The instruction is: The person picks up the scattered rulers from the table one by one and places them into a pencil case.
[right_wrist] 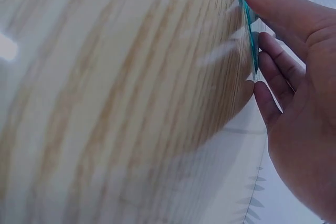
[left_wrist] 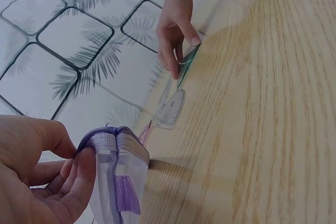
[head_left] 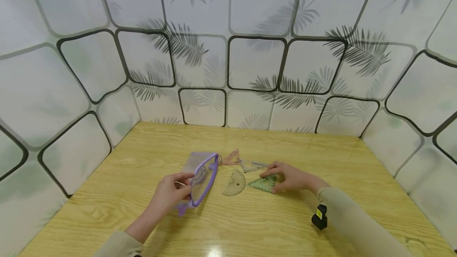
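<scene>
My left hand [head_left: 170,194] grips a clear pencil pouch with purple trim [head_left: 201,175], held open on the wooden table [head_left: 250,225]; a protractor shows inside it. In the left wrist view my thumb and fingers [left_wrist: 63,182] pinch the purple-edged pouch [left_wrist: 118,177]. My right hand [head_left: 287,177] pinches a green triangular set square [head_left: 263,183] that lies on the table; the right wrist view shows its edge [right_wrist: 249,19] between my thumb and fingers. A clear semicircular protractor [head_left: 234,183] lies between the two hands.
A pinkish triangle ruler [head_left: 230,158] and a clear triangle ruler [head_left: 252,165] lie just behind the protractor. A small black and yellow device [head_left: 319,217] sits on my right wrist. Leaf-patterned panels [head_left: 228,62] wall the table on three sides.
</scene>
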`<state>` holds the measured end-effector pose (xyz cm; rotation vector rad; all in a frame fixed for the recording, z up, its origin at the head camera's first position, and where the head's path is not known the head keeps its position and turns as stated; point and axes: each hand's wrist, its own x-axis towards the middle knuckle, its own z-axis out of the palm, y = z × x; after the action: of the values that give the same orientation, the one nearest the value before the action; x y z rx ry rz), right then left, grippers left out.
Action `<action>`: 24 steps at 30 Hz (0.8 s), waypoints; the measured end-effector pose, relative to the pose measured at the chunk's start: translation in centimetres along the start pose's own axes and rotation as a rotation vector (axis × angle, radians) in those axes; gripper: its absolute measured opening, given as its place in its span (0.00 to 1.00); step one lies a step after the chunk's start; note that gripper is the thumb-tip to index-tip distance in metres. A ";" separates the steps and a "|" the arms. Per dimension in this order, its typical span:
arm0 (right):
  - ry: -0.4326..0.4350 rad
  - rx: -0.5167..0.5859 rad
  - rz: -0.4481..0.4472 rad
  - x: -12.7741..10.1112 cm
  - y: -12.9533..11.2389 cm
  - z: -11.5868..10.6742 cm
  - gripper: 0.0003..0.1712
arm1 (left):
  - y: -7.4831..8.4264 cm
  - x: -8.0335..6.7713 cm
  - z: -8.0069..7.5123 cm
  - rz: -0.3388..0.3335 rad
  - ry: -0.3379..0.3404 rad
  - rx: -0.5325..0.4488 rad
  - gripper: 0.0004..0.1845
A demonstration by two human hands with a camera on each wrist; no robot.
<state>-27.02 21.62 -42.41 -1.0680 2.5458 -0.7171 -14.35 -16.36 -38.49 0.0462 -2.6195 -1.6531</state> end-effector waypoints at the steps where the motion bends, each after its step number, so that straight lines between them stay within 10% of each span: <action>1: 0.001 -0.002 0.005 0.0 0.0 0.0 0.31 | 0.0 0.0 0.0 0.000 0.001 0.000 0.22; 24: 0.030 0.031 0.031 -0.2 -0.1 -0.4 0.24 | -0.1 0.2 0.1 -0.024 0.002 -0.001 0.22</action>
<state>-26.97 21.81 -42.01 -1.0129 2.5622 -0.7678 -14.52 -16.31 -38.64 0.0794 -2.6269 -1.6605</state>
